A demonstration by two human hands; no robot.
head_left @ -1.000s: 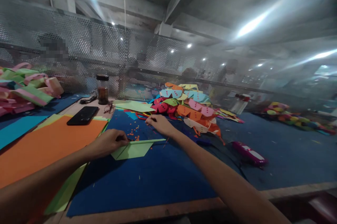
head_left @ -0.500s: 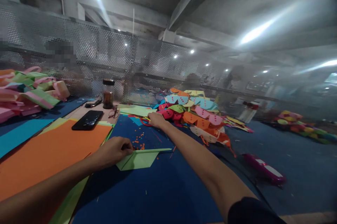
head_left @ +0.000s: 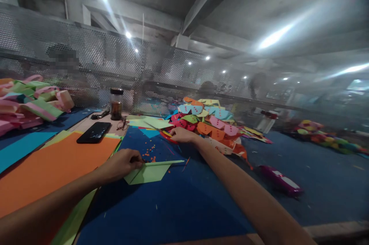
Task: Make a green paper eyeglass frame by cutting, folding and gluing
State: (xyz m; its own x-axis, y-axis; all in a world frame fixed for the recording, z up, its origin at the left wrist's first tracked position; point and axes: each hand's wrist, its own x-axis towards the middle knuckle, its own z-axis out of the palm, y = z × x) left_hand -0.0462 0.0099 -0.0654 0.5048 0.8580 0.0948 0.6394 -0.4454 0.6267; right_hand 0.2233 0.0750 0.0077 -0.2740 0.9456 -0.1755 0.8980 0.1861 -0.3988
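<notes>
My left hand (head_left: 127, 163) is closed on the left end of a folded light green paper (head_left: 151, 172), pinching it just over the blue table mat (head_left: 161, 210). The paper has a slanted cut edge and a narrow folded strip along its top. Farther away, my right hand (head_left: 181, 136) has its fingers closed round the red and yellow handles of a pair of scissors (head_left: 168, 137). Their blades point left, over a flat pale green sheet (head_left: 150, 122). Part of the handles is hidden by the fingers.
Orange sheets (head_left: 57, 168) and a black phone (head_left: 94, 132) lie at left. Behind stands a dark-lidded jar (head_left: 116, 105). Colourful dotted paper shapes (head_left: 213, 122) are heaped beyond my right hand, with a purple case (head_left: 281, 181) at right. Orange paper scraps (head_left: 150, 154) lie scattered.
My right hand has drawn back slightly to the right, with the scissors now showing in it. My left hand keeps its hold on the folded green paper.
</notes>
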